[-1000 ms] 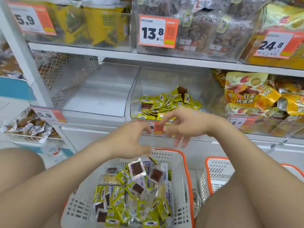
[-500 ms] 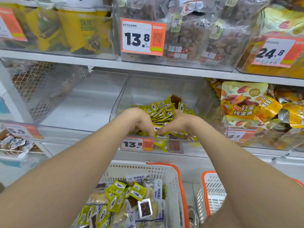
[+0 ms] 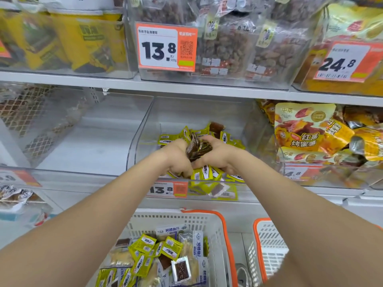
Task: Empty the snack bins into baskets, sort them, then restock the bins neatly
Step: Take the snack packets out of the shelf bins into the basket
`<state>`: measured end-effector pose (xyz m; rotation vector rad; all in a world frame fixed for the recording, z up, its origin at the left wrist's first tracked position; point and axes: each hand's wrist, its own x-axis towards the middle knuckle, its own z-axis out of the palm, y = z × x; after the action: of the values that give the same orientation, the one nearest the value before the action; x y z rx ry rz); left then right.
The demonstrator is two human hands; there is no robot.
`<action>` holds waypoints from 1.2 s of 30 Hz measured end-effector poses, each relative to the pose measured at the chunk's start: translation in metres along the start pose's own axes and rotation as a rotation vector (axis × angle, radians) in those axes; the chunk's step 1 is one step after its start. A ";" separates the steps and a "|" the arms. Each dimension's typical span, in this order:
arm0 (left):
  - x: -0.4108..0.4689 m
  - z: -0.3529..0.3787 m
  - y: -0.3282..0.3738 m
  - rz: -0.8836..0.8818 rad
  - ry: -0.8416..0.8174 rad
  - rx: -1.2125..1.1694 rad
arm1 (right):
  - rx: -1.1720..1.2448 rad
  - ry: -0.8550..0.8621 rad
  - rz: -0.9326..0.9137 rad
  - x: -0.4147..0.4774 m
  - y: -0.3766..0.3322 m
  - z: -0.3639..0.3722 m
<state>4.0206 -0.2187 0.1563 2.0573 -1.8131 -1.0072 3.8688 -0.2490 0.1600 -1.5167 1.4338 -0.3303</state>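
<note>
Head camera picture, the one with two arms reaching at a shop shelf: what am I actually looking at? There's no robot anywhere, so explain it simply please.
No machine here: a person wears a camera on the head, so you look down along their arms. The left hand and right hand are inside a clear bin on the shelf, together closing their grip on a bunch of snack packets. Below stands a white basket already holding mixed packets. A second basket sits beside it, but you cannot see what is in it.

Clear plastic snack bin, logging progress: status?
Left hand, right hand grip small yellow-and-brown snack packets in clear plastic bin. More remain inside. Nothing in way.
</note>
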 end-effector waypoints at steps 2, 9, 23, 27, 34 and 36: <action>0.001 -0.004 -0.003 0.041 0.116 -0.156 | 0.090 0.042 -0.028 -0.002 0.004 -0.002; -0.030 -0.031 -0.003 0.438 0.306 -0.206 | 0.391 0.022 -0.182 -0.035 0.001 -0.023; -0.156 -0.058 -0.036 0.679 0.194 0.089 | 0.297 -0.349 -0.259 -0.120 -0.002 0.030; -0.169 -0.021 -0.054 0.604 0.091 0.354 | -0.108 -0.521 -0.285 -0.124 0.006 0.048; -0.156 0.007 -0.079 0.436 -0.207 0.468 | -0.761 -0.543 -0.256 -0.115 0.001 0.053; -0.154 -0.001 -0.076 0.403 -0.195 0.421 | -0.655 -0.560 -0.237 -0.114 -0.006 0.037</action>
<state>4.0804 -0.0583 0.1667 1.7149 -2.5912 -0.7834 3.8700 -0.1336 0.1941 -2.0942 0.9434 0.4504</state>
